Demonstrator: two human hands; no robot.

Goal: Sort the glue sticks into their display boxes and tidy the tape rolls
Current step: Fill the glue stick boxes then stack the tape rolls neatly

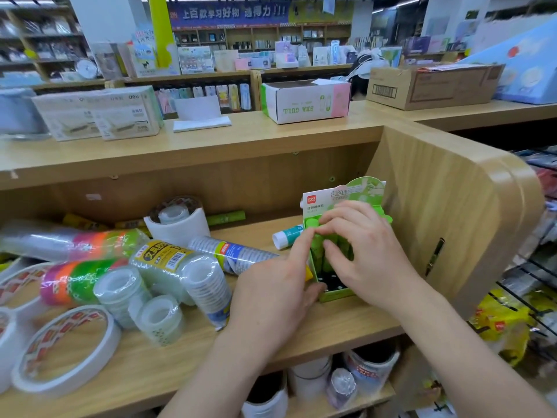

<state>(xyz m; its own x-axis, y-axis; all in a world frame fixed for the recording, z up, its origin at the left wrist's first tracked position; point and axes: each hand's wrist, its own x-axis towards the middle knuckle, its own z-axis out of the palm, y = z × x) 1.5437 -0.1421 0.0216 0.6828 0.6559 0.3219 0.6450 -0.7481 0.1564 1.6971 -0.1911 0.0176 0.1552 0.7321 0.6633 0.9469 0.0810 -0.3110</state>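
Both hands are in at the right end of the shelf (301, 336). The right hand (361, 251) comes over from the right, wrist raised, its fingers curled down over the caps of the green glue sticks (316, 247) and its thumb closing on them from below: a pinching grasp. The left hand (271, 285) lies lower and flatter, with the index finger straight along the left wall of the display box (334, 295) and the thumb against the front corner. It's steadying, not clenched.

The box is bright green, standing upright against the wooden side panel (452, 206). The sticks stand packed in its back rows, and dark empty sockets show at the front. One loose glue stick (286, 235), with a white cap and teal label, lies on its side just left of the box.

Further left the tape rolls (120, 288) lie in a jumble: clear stacks, neon-striped sleeves and a wide white ring.

Now the writing. There's a red "deli" logo on the box's header card (331, 197), but its Chinese text is too blurred to read. "SEA GULL" sits upside down on the white carton (304, 101) on the counter above.
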